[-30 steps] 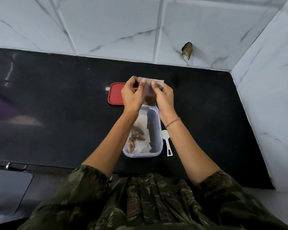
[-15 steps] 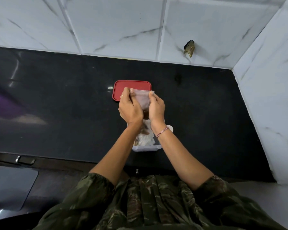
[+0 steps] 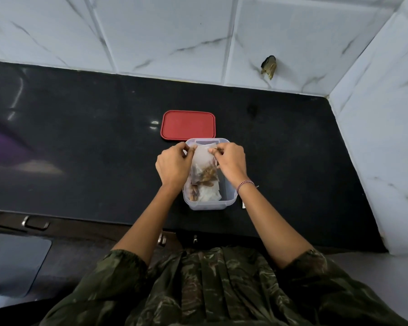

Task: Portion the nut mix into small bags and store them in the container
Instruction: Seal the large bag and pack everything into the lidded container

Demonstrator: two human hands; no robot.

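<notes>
Now bag (image 3: 203,158) dropped from mid-air into container (image 3: 210,206); left hand (image 3: 172,165), right hand (image 3: 231,164) pinch its top corners. Release next.

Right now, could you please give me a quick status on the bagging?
Left hand, right hand pinch nut bag top. Nut bag over open container. Red lid off, behind.

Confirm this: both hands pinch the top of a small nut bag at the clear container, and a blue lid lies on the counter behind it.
One error: the lid is red, not blue; the head view shows it. The left hand and right hand do pinch the top of the bag at the clear container, lid on the counter behind it.
</notes>
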